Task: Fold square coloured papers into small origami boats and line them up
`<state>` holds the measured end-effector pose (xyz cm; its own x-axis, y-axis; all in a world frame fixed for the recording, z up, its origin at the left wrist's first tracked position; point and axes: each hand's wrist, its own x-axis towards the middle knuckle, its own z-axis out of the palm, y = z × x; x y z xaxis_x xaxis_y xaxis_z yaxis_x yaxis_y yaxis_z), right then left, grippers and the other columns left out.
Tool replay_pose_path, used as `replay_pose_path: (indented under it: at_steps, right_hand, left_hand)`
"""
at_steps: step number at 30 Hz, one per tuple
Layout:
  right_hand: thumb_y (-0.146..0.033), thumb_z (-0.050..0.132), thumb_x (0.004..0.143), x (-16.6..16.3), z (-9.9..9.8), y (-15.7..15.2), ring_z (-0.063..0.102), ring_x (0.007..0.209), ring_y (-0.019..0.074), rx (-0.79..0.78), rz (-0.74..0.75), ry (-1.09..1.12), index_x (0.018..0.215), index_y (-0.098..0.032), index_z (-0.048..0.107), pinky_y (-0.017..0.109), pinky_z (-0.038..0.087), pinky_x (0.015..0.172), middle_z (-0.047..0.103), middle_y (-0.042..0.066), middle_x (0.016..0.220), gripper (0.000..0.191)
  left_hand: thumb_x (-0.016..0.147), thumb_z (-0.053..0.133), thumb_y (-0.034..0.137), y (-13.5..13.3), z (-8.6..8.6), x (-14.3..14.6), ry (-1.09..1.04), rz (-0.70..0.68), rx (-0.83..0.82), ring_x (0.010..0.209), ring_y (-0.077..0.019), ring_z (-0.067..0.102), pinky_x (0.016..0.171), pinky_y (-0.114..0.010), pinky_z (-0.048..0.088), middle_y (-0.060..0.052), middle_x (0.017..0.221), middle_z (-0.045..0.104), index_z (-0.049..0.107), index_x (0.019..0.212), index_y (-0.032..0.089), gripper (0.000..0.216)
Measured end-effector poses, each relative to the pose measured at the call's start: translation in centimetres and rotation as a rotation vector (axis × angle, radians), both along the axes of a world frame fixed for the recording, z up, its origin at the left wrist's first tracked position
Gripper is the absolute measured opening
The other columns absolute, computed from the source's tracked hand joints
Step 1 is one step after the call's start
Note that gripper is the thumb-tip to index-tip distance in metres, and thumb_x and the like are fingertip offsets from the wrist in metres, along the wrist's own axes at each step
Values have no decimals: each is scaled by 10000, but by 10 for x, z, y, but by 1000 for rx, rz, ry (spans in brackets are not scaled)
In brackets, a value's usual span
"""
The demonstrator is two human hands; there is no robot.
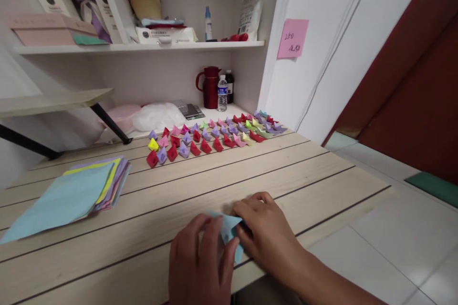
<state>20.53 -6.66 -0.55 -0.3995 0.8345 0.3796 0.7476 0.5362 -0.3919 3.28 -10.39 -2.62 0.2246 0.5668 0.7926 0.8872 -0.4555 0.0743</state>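
Note:
A small light blue paper piece [229,229], partly folded, lies on the wooden table [200,186] near its front edge. My left hand [200,262] presses its fingers flat on the paper's left side. My right hand [266,233] rests on the right side with fingers curled onto the fold. Both hands cover much of the paper. Farther back, several folded paper boats [214,136] in red, purple, pink, yellow and green stand in rows.
A stack of coloured paper sheets [71,195], light blue on top, lies at the left. A red jug [210,86] and water bottle [222,93] stand at the back. Shelves [143,46] hold boxes and bags. A pink note [292,38] sticks to the wall. Tiled floor lies right.

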Motion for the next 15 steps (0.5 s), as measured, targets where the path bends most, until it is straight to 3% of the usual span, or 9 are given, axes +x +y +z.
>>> replay_pose_path:
  at_steps: [4, 8, 15]
  right_hand:
    - [-49, 538, 737, 1, -2, -3, 555, 749, 180, 98, 68, 17, 827, -212, 581, 350, 302, 854, 646, 11, 762, 191]
    - [-63, 529, 776, 3, -3, -5, 544, 716, 171, 156, 125, -5, 793, -207, 584, 382, 302, 921, 622, 8, 728, 155]
    - [-2, 530, 690, 13, 0, -5, 591, 882, 174, -54, 235, 98, 1013, -274, 610, 410, 274, 1024, 669, -16, 924, 430]
  left_hand:
    - [854, 612, 163, 2, -7, -1, 183, -48, 34, 836, -182, 653, 843, -350, 421, -61, 933, 708, 607, 1093, 157, 239]
    - [870, 520, 121, -3, -16, -8, 237, -71, -21, 821, -189, 669, 840, -357, 415, -60, 936, 732, 612, 1098, 144, 247]
    - [899, 448, 102, -17, -30, -10, 218, -45, -64, 796, -202, 660, 763, -347, 465, -44, 884, 735, 635, 1018, 195, 241]
